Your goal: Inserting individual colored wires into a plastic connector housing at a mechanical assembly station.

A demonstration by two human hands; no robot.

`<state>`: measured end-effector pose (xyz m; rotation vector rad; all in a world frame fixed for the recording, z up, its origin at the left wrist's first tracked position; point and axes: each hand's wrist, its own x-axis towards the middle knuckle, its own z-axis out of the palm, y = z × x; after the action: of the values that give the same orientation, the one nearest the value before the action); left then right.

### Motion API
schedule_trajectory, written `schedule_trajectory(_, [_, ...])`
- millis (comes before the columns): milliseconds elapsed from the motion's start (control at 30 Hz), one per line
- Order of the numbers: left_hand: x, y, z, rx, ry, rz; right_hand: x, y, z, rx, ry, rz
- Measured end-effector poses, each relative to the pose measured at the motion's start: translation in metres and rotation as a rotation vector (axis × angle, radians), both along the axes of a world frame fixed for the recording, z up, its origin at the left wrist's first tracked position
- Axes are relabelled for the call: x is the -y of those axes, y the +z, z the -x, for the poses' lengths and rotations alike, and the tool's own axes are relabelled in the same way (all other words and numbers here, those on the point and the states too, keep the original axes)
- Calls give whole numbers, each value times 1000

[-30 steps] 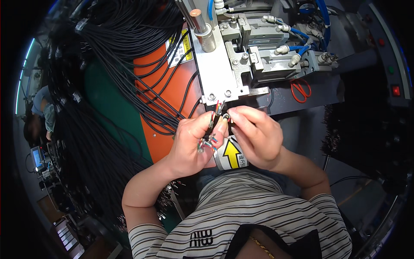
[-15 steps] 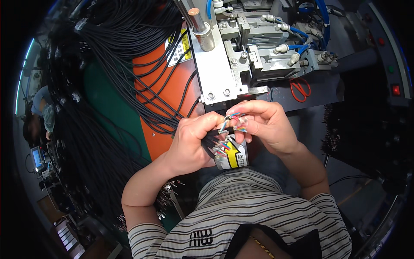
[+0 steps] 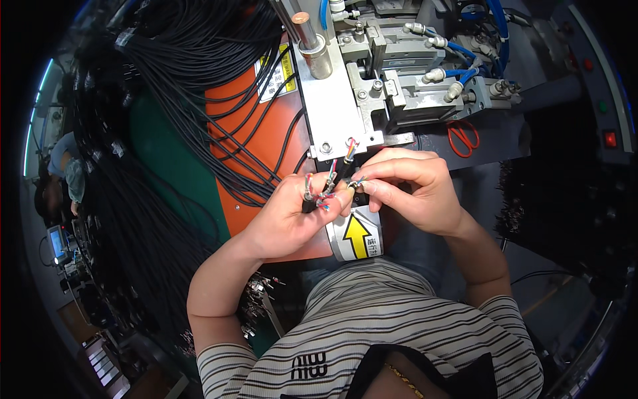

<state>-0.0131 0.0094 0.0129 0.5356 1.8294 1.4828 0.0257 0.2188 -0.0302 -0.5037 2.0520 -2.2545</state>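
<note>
My left hand (image 3: 292, 216) is closed around several black cables, whose stripped ends (image 3: 320, 194) fan out in thin coloured wires above the fingers. Beside it, my right hand (image 3: 412, 189) pinches the fine wires (image 3: 359, 182) of one cable end between thumb and forefinger. The two hands nearly touch, just in front of the metal plate (image 3: 332, 120) of a machine. Below them a white curved cover (image 3: 369, 233) carries a yellow arrow. Most of the cable lengths inside my left fist are hidden.
A large bundle of black cables (image 3: 179, 80) lies across the orange surface (image 3: 256, 146) at the left. Pneumatic clamps (image 3: 425, 100) with blue hoses stand beyond the plate. Red-handled scissors (image 3: 462, 138) lie right of it. At far left, another person (image 3: 66, 166) is partly visible.
My left hand has turned, so the wire ends now point up and away instead of hanging over the cover. The right hand has moved from a cluster of wires to one cable's wires.
</note>
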Motion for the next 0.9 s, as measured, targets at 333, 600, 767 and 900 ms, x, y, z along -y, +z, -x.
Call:
schedule_trajectory(333, [-5, -16, -8, -142, 34, -89, -4, -7, 1, 53, 3, -88])
schedule_trajectory(600, [-9, -17, -21, -1165, -24, 355, 3, 10, -4, -386, -227, -836])
schedule_trajectory(767, [-7, -24, -19, -1191, -49, 312, 1, 7, -5, -357, -192, -924])
schedule_trajectory(900, [-9, -25, -20, -1161, -54, 302, 0, 2, -5, -346, -205, -869])
